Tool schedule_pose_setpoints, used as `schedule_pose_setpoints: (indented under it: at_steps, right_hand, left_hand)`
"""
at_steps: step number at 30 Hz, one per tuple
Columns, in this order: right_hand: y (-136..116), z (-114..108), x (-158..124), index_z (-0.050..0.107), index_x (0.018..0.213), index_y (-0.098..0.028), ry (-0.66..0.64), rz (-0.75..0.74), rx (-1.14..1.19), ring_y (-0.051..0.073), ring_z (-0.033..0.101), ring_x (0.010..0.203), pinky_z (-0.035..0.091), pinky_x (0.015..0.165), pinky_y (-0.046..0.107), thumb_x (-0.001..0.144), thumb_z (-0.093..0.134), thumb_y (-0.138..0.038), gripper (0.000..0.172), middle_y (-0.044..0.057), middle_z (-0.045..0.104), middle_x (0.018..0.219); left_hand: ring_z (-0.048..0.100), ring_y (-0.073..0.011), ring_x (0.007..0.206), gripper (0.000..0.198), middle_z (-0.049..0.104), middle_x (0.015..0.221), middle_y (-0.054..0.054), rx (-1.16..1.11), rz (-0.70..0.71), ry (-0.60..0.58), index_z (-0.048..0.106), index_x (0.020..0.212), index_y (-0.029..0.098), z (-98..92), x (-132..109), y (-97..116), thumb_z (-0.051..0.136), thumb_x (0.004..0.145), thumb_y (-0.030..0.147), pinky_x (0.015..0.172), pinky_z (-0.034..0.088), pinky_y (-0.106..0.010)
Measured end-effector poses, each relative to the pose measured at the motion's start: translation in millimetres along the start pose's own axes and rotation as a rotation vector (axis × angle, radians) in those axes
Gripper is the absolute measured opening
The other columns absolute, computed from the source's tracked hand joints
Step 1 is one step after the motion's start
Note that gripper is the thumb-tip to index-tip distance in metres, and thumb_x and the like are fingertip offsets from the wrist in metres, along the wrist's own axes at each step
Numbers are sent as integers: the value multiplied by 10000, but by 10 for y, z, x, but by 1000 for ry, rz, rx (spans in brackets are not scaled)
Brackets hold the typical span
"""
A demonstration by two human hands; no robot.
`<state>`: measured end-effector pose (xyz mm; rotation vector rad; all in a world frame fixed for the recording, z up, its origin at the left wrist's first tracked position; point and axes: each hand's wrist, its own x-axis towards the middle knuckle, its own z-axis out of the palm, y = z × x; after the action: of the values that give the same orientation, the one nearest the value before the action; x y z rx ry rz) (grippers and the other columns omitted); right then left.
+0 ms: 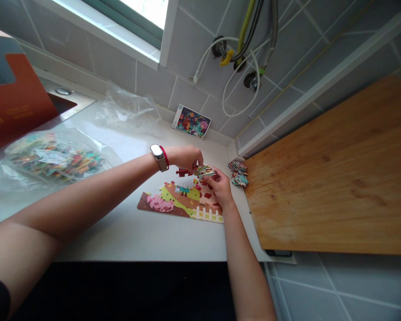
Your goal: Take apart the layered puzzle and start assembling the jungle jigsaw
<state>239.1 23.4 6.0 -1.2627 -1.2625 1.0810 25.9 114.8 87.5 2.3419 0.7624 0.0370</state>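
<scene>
The right hand (221, 188) pinches a clump of multicoloured cardboard jigsaw pieces (204, 171), helped by the left hand (184, 157), just above a part-built farm-scene cardboard puzzle (178, 204). A loose grip could scatter them.

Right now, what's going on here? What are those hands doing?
A person is working on a jigsaw puzzle on a white counter. Their left hand and right hand both hold a small clump of pieces just above the partly built puzzle. A clear bag of loose pieces lies to the left, and a small pile of pieces sits beside a wooden cutting board.
</scene>
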Motion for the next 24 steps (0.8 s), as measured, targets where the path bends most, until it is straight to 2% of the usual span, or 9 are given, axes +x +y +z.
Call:
schedule_pose_setpoints:
  at_steps: [3,5,8,10,14,19,22,24]
  right_hand:
    - [8,1,0,718,1103,-213,3,3,-4,229,740,943,593,892,356,634,936,-449,568,45,797,1043]
    - [2,3,-4,710,1093,-211,14,11,26,215,739,918,593,876,343,637,938,-426,554,38,796,1028]
    - [-16,2,-12,704,1092,-212,26,18,79,197,739,888,594,860,326,657,933,-411,530,32,797,1022]
    - [-24,-6,-16,701,1089,-215,43,6,113,189,742,875,598,851,318,676,926,-410,509,32,798,1026]
    - [-12,-30,-20,699,1088,-225,21,-8,171,183,748,884,603,857,316,712,914,-410,471,29,797,1040]
    - [17,-2,-19,706,1100,-220,-58,42,115,221,743,970,602,911,356,656,945,-407,538,46,790,1071]
    - [18,26,-17,708,1106,-219,-51,32,109,236,732,1027,597,934,369,639,949,-397,555,56,780,1118]
    - [13,33,-15,702,1090,-219,-40,32,117,229,736,994,599,927,369,640,946,-398,543,49,786,1084]
  left_hand:
    - [655,-144,523,385,770,716,-32,-20,1,-13,792,1011,186,32,25,-37,582,730,28,570,480,-245]
    - [658,-144,520,511,792,807,-47,-67,-5,9,747,1181,185,40,30,-40,550,740,17,542,478,-242]
    - [628,-123,490,727,800,1034,-89,-118,-37,71,571,1450,191,29,19,-16,546,747,8,509,476,-244]
    - [607,-116,482,816,779,1134,-119,-109,-59,99,472,1530,187,19,10,3,564,740,7,488,467,-247]
    - [611,-118,507,861,763,1185,-136,-104,-70,114,396,1574,192,23,18,11,558,747,12,505,470,-249]
    - [693,-139,718,924,701,1347,-120,-118,67,212,245,1627,250,64,57,30,517,771,32,604,486,-217]
    - [704,-143,811,860,634,1439,-138,-119,114,266,259,1608,246,103,65,74,504,806,57,638,489,-207]
    - [713,-166,913,798,610,1456,-157,-139,115,303,317,1577,217,137,76,99,497,816,59,692,508,-222]
